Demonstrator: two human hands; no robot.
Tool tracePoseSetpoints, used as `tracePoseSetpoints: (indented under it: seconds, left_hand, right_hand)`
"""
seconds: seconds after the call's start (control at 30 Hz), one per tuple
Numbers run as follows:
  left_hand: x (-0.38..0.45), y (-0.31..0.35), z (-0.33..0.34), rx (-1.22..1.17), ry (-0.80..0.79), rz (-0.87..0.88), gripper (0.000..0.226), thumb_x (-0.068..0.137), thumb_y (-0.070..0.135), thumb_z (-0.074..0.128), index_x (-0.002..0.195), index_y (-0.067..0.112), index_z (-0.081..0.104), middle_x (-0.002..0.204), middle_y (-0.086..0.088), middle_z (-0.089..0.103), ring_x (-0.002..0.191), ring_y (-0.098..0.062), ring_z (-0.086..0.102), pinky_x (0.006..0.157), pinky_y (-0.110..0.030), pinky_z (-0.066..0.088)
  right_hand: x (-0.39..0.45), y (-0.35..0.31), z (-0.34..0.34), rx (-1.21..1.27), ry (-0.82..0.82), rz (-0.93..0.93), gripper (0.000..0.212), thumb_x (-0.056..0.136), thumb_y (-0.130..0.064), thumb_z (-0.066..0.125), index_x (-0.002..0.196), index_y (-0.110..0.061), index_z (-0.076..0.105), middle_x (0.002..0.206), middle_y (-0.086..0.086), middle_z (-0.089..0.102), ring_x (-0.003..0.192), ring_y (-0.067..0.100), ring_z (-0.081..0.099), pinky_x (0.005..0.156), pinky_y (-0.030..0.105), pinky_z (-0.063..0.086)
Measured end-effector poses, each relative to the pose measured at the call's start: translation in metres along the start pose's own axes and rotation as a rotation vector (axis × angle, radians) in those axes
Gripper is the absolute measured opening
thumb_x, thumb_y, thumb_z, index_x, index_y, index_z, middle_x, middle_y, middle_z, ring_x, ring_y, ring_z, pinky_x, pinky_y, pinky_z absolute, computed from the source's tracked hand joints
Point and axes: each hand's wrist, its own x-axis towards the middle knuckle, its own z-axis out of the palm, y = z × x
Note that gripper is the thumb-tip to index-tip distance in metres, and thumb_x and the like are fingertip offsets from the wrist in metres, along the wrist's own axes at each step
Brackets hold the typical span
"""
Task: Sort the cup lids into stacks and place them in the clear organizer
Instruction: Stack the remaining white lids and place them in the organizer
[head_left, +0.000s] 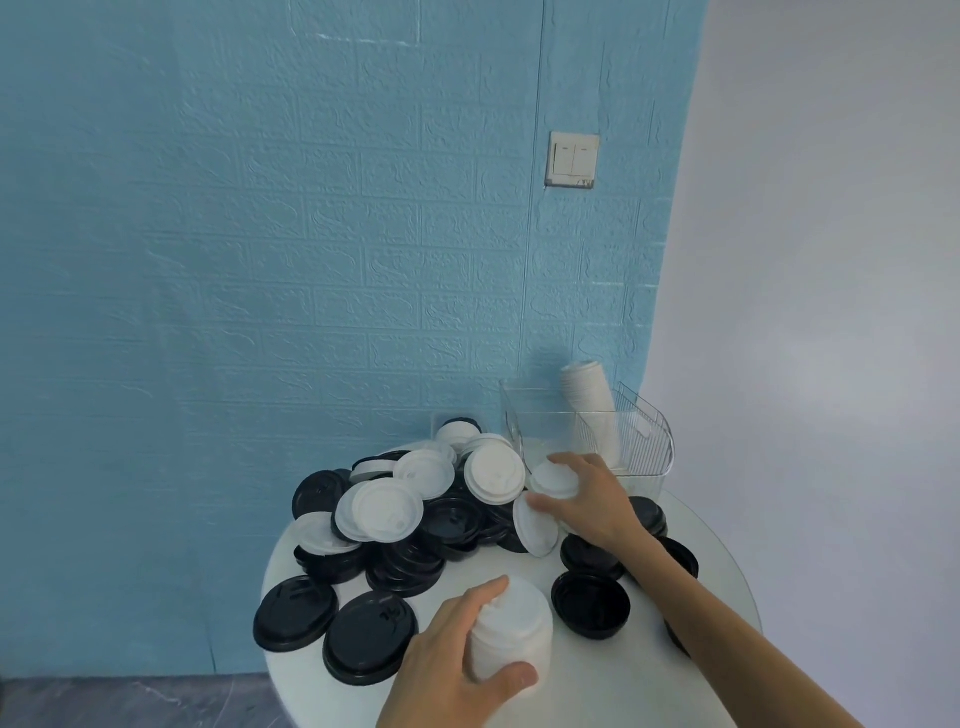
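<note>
There is only one view, taken from the person's head, looking forward and down from close above the near edge of the round white surface (727, 561). The lens is wide, so the blue brick-patterned wall (260, 260) straight ahead fills most of the upper picture and bends at the edges, with a strip of grey floor (130, 701) showing at the lower left. Both hands sit low in the picture, the left hand (452, 670) nearest the camera and the right hand (587, 499) farther out, reaching toward the wall.
</note>
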Motion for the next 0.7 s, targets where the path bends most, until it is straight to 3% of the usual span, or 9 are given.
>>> tracePoseSetpoints:
  seconds: [0.17,0.33,0.7]
  left_hand:
    - [0.000,0.001,-0.001,0.002,0.000,0.008,0.081,0.062,0.085,0.061,0.134,0.070,0.026,0.132,0.038,0.040,0.125,0.012,0.045,0.110,-0.022,0.038]
    - [-0.001,0.000,-0.001,0.009,0.008,0.001,0.075,0.077,0.067,0.075,0.134,0.070,0.025,0.133,0.038,0.039,0.125,0.013,0.043,0.108,-0.018,0.036]
    - [0.000,0.000,-0.001,0.007,-0.004,0.004,0.082,0.064,0.083,0.063,0.135,0.070,0.024,0.133,0.039,0.038,0.126,0.011,0.044,0.111,-0.025,0.037]
  right_hand:
    - [-0.002,0.002,-0.002,0.013,-0.005,0.014,0.076,0.069,-0.052,0.087,0.136,-0.033,0.057,0.134,-0.004,0.053,0.125,0.017,0.053,0.098,0.028,0.039]
    - [-0.004,0.006,-0.004,0.029,0.024,0.025,0.078,0.065,-0.044,0.091,0.135,-0.030,0.060,0.134,-0.004,0.054,0.123,0.016,0.053,0.096,0.026,0.038]
    - [-0.019,0.011,-0.014,0.109,0.120,-0.015,0.070,0.065,-0.026,0.091,0.129,-0.029,0.063,0.126,-0.008,0.054,0.118,0.016,0.056,0.095,0.023,0.036]
